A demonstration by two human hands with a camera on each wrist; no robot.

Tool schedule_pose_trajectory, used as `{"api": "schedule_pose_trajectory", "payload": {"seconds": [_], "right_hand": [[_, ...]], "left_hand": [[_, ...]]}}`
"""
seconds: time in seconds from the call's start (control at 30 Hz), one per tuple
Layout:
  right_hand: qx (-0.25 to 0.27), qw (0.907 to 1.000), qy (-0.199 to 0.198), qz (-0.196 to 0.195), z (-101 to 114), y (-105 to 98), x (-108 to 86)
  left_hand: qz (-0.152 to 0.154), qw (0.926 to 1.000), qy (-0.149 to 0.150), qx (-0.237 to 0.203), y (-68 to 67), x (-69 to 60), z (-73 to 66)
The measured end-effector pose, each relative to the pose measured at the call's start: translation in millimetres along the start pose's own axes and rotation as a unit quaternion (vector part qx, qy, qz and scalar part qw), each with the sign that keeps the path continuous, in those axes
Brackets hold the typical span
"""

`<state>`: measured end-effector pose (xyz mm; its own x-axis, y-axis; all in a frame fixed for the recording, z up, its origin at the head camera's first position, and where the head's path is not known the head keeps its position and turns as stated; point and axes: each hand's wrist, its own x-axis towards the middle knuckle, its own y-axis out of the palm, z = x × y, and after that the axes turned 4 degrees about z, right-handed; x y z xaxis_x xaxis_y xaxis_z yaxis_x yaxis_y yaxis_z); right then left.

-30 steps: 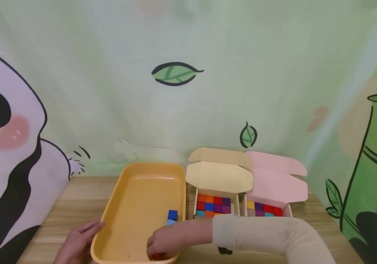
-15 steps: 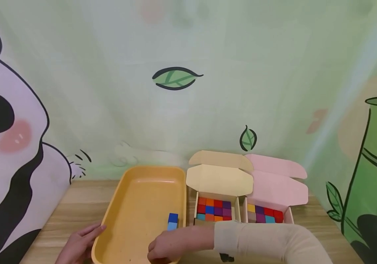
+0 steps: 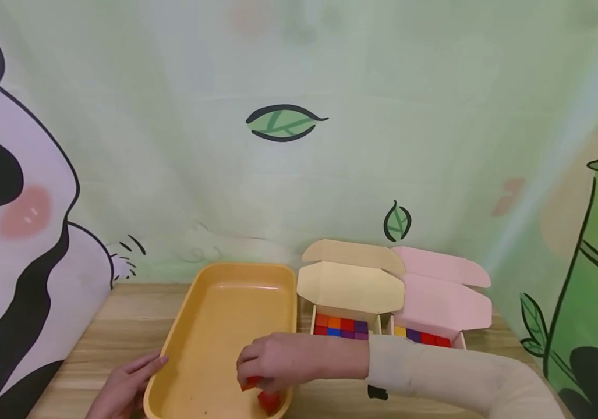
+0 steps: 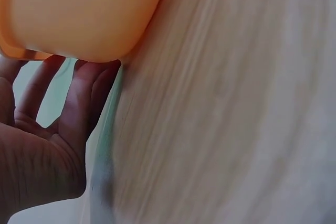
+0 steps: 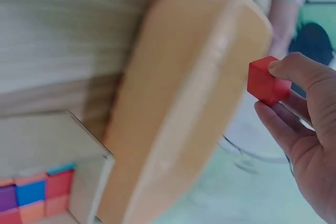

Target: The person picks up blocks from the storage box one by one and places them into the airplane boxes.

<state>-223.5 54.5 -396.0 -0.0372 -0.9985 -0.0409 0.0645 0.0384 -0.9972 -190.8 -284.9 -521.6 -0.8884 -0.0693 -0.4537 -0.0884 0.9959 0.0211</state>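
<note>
My right hand point(image 3: 272, 361) pinches a red cube point(image 5: 266, 81) between thumb and fingers, over the near right part of the yellow tray point(image 3: 209, 331). Just below it, a second red cube point(image 3: 269, 401) lies in the tray near the rim. The hand and forearm cover the spot where blue cubes stood. On the opposite side, my left hand point(image 3: 126, 384) touches the tray's left rim. In the left wrist view its fingers point(image 4: 79, 93) reach up fairly straight against the tray's outer wall.
To the tray's right stand a cream box point(image 3: 350, 287) and a pink box point(image 3: 445, 299), lids raised, holding rows of coloured cubes. My right sleeve point(image 3: 450, 366) crosses in front of them. Behind the wooden table point(image 3: 136, 314) hangs a printed cloth point(image 3: 183, 174).
My right hand has risen from the tray's near right corner, with a red cube now visible in its fingers. It now hides the blue cubes. My left hand stays at the rim.
</note>
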Motion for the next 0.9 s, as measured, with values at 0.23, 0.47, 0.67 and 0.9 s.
{"api": "schedule_pose_trajectory", "payload": {"seconds": [0.23,0.47,0.67,0.9], "right_hand": [[-0.007,0.9944,0.008,-0.105,-10,-25,-19.6],[-0.021,0.9932,0.066,-0.093,-19,-24,-50.0],[-0.01,0.9836,0.144,-0.108,-21,5,-100.1],[0.062,0.9559,0.255,-0.133,-15,28,-186.2]], "left_hand": [[0.008,1.0,0.0,0.001,4.1,2.3,-0.8],[0.02,0.9998,-0.001,0.004,5.6,5.2,-2.6],[0.025,0.9995,0.004,0.02,1.5,2.7,4.3],[0.056,0.9978,-0.013,0.033,-7.2,3.2,-1.3]]}}
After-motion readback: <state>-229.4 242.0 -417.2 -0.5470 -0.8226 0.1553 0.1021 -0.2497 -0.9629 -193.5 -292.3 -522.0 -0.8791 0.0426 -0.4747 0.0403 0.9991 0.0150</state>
